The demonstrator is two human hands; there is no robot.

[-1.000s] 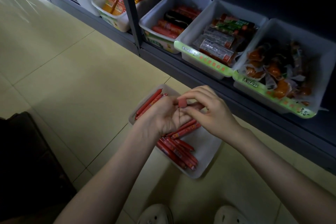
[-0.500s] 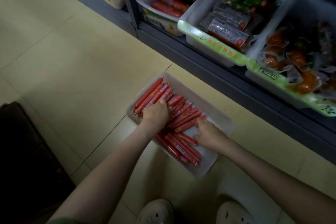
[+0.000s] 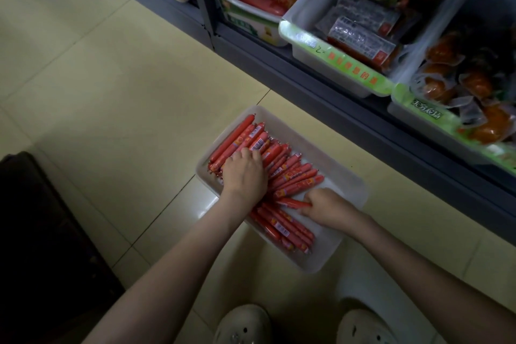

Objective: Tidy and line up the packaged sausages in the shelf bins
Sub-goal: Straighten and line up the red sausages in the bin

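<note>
A white plastic bin (image 3: 343,179) sits on the tiled floor in front of the shelf. It holds several thin red packaged sausages (image 3: 293,176), a row along its far half and another bunch (image 3: 284,227) along its near edge. My left hand (image 3: 245,173) lies palm down on the far row, fingers pressing on the sausages. My right hand (image 3: 324,205) rests in the bin to the right, its fingers curled on one red sausage (image 3: 293,202) lying crosswise between the two groups.
The dark shelf edge (image 3: 335,98) runs diagonally behind the bin. On it stand white bins with thick red sausages (image 3: 262,0), flat sausage packs (image 3: 363,33) and orange vacuum packs (image 3: 474,86). A dark object (image 3: 42,232) lies left; my white shoes (image 3: 243,324) are at the bottom.
A second ago both hands were together above the bin, holding a small red piece. They have dropped into the bin: left onto the far row, right onto a loose sausage. The camera tilted down.
</note>
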